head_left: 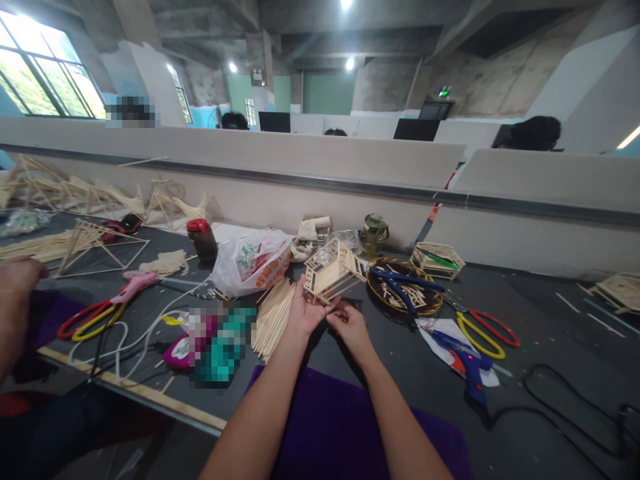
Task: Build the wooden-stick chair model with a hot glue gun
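A small house-like frame of thin wooden sticks (334, 272) is tilted above the table. My left hand (306, 308) supports it from below and from its left side, with the fingers partly hidden behind it. Just under the frame's lower right corner is my right hand (350, 328), its fingers curled and pinched together; what they hold, if anything, is too small to tell. A bundle of loose wooden sticks (274, 319) lies left of my left forearm. To the right sits a round basket (434, 308) with short stick pieces and blue-handled pliers (397, 290) on it.
A blue glue gun (470, 367) and red-and-yellow-handled scissors (483, 333) lie at right, near a black cable (560, 413). At left are a pink glue gun (137, 283), a red-lidded bottle (203, 241), a plastic bag (255, 267) and another person's hand (17, 287). A partition (300, 160) runs behind.
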The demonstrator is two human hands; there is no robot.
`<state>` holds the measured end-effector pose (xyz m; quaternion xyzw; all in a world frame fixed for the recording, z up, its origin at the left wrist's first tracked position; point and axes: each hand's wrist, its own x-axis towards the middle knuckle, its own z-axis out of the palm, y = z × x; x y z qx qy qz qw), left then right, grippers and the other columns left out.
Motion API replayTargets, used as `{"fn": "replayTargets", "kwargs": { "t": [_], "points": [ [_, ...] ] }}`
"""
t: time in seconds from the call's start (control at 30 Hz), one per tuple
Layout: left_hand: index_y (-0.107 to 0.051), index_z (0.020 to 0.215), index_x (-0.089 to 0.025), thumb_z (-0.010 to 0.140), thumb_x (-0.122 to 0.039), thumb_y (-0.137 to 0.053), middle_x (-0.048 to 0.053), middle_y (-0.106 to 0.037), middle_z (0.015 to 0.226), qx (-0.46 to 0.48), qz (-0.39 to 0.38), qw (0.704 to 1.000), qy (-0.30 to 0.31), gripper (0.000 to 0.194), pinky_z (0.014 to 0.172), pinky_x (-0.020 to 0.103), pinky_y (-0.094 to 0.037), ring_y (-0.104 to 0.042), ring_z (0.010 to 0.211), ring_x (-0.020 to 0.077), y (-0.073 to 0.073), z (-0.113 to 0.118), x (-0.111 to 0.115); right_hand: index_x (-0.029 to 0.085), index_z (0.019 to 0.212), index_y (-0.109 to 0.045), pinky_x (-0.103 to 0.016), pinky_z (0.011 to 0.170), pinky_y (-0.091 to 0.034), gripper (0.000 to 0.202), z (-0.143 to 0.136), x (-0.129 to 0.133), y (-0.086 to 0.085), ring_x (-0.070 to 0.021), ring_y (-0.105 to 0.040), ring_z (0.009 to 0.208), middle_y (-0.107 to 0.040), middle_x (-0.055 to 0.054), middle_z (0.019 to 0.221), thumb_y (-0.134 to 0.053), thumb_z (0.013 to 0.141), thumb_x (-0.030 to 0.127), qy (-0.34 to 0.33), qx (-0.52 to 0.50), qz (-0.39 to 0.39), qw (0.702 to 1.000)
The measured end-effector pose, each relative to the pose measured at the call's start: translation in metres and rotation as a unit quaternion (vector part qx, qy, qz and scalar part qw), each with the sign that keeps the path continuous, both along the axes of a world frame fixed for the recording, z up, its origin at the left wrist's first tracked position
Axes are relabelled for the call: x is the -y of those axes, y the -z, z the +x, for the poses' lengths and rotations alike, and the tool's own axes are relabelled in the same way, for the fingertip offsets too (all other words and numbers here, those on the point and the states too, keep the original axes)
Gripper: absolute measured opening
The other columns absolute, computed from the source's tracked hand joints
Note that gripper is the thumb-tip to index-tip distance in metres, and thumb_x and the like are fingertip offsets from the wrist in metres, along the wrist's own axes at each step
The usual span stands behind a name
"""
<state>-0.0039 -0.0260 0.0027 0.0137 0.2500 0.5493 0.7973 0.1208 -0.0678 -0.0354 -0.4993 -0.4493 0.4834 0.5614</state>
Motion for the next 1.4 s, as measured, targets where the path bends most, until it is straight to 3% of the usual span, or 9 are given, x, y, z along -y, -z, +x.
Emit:
{"fn": "replayTargets", "kwargs": {
  "t": [0.1,0.37,0.47,0.57,0.67,0.77,0.93,1.1,1.4],
  "points": [
    [-0.061,0.102,-0.018,0.083,-0.052,-0.062,0.010,-0.069,0.091,0.006,0.006,1.000,0.010,0.039,0.081,0.050,-0.057,-0.068,0.082,0.0235,0.000,0.000,0.000,0.017,0.071,-0.069,-0.022,0.040,-0.036,0.025,0.008,-0.002,0.004,-0.0102,-0.046,0.042,-0.061,0.003,0.052,-0.076,0.061,0.038,0.064,0.030,-0.005,0.997],
    [-0.059,0.104,-0.018,0.083,-0.051,-0.062,0.010,-0.069,0.094,0.000,0.002,1.000,0.004,0.039,0.084,0.053,-0.055,-0.068,0.085,0.0245,0.003,0.000,0.000,0.018,0.065,-0.060,-0.019,0.037,-0.025,0.045,0.029,0.004,-0.011,-0.0057,-0.037,0.037,-0.051,0.005,0.048,-0.063,0.076,0.062,0.189,-0.051,0.005,0.981],
    [-0.060,0.103,-0.018,0.083,-0.052,-0.062,0.010,-0.070,0.094,0.005,0.009,1.000,0.007,0.039,0.086,0.056,-0.054,-0.068,0.087,0.0254,0.004,0.001,-0.001,0.018,0.077,-0.064,-0.020,0.044,-0.037,0.036,0.030,0.002,-0.009,-0.0099,-0.052,0.051,-0.063,0.000,0.065,-0.071,0.071,0.053,0.189,-0.029,0.037,0.981],
    [-0.060,0.104,-0.018,0.083,-0.051,-0.062,0.010,-0.070,0.093,0.008,0.013,1.000,0.008,0.039,0.085,0.056,-0.053,-0.068,0.086,0.0256,0.005,0.000,-0.001,0.019,0.094,-0.068,-0.029,0.066,-0.051,0.039,0.027,-0.001,-0.005,-0.0175,-0.064,0.078,-0.071,-0.006,0.093,-0.078,0.064,0.042,0.170,0.004,0.081,0.982],
    [-0.060,0.107,-0.018,0.084,-0.051,-0.061,0.010,-0.070,0.093,0.003,0.015,1.000,0.016,0.040,0.084,0.055,-0.054,-0.068,0.086,0.0255,0.006,0.000,-0.002,0.019,0.107,-0.068,-0.038,0.086,-0.050,0.047,0.023,-0.002,-0.004,-0.0220,-0.064,0.096,-0.070,-0.010,0.111,-0.078,0.066,0.040,0.145,0.027,0.094,0.985],
    [-0.060,0.107,-0.018,0.084,-0.052,-0.060,0.011,-0.069,0.095,0.003,0.020,1.000,0.024,0.042,0.085,0.053,-0.054,-0.068,0.088,0.0258,0.006,0.000,-0.002,0.018,0.111,-0.068,-0.040,0.091,-0.048,0.049,0.021,-0.001,-0.007,-0.0225,-0.063,0.100,-0.069,-0.011,0.116,-0.077,0.068,0.041,0.146,0.011,0.100,0.984],
    [-0.060,0.105,-0.017,0.083,-0.051,-0.062,0.010,-0.070,0.091,-0.015,0.007,1.000,0.023,0.041,0.083,0.050,-0.056,-0.068,0.084,0.0244,0.007,0.002,0.000,0.019,0.104,-0.070,-0.037,0.089,-0.047,0.041,0.021,0.000,-0.018,-0.0199,-0.064,0.094,-0.072,-0.007,0.104,-0.077,0.069,0.040,0.159,-0.067,0.108,0.979],
    [-0.061,0.107,-0.017,0.083,-0.052,-0.062,0.011,-0.070,0.093,-0.017,0.016,0.999,0.033,0.042,0.081,0.047,-0.057,-0.069,0.086,0.0250,0.008,0.002,0.000,0.018,0.076,-0.068,-0.029,0.073,-0.045,0.026,0.026,0.000,-0.022,-0.0135,-0.057,0.070,-0.065,0.002,0.072,-0.077,0.067,0.041,0.235,-0.082,0.092,0.964],
    [-0.060,0.106,-0.017,0.083,-0.050,-0.063,0.009,-0.071,0.090,-0.024,0.008,0.999,0.023,0.041,0.078,0.045,-0.058,-0.069,0.084,0.0241,0.007,0.002,-0.001,0.019,0.057,-0.053,-0.025,0.055,-0.042,0.041,0.041,0.002,-0.021,-0.0119,-0.054,0.058,-0.064,-0.001,0.065,-0.068,0.075,0.053,0.288,-0.143,0.064,0.945]
  ]
}}
